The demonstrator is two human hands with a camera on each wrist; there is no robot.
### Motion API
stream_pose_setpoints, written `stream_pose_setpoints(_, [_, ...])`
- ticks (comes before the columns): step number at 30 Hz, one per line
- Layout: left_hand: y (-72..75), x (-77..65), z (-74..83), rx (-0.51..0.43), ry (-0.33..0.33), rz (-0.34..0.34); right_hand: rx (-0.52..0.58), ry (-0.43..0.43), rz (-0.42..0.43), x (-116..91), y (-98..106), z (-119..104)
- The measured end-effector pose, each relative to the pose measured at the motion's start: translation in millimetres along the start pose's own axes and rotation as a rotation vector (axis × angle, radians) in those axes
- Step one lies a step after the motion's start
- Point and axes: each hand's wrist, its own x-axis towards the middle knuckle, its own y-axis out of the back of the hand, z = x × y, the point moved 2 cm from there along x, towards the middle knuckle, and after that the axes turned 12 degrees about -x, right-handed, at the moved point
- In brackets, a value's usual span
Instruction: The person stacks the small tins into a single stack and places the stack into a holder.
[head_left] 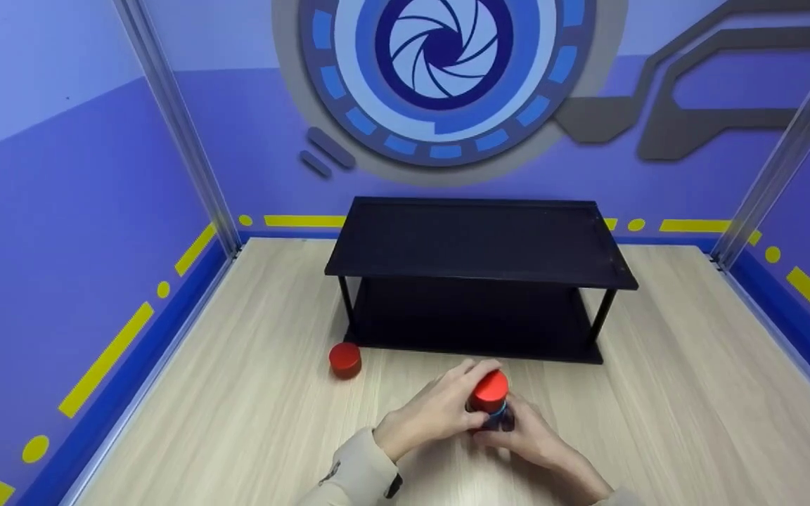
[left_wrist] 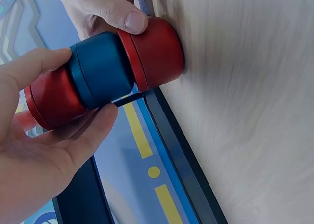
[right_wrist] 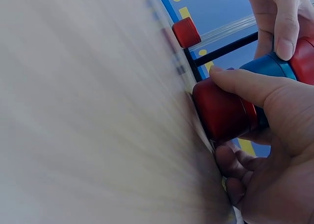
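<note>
Three small round tins stand stacked between the two hands, close in front of the shelf. The top red tin [head_left: 491, 388] sits on a blue tin [left_wrist: 100, 69], and beneath that is a lower red tin [right_wrist: 221, 111], its base at the tabletop and slightly offset from the blue one. My left hand [head_left: 440, 409] holds the blue tin between thumb and fingers, with its palm beside the top one. From the right side, my right hand [head_left: 533, 434] grips the lower red tin, thumb near its edge. Part of its fingers are hidden behind the stack.
Another red tin [head_left: 345, 360] stands alone at the front left corner of a black two-tier shelf [head_left: 475, 239]. The wooden tabletop [head_left: 236, 407] is bounded by blue-purple panels [head_left: 95, 232] and metal corner posts [head_left: 180, 126].
</note>
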Motion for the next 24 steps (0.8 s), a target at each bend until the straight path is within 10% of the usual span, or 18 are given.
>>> stream_pose_setpoints(24, [17.5,-15.5,-16.4,-0.044,0.119,0.007,-0.002,-0.005,0.005,-1,-2,0])
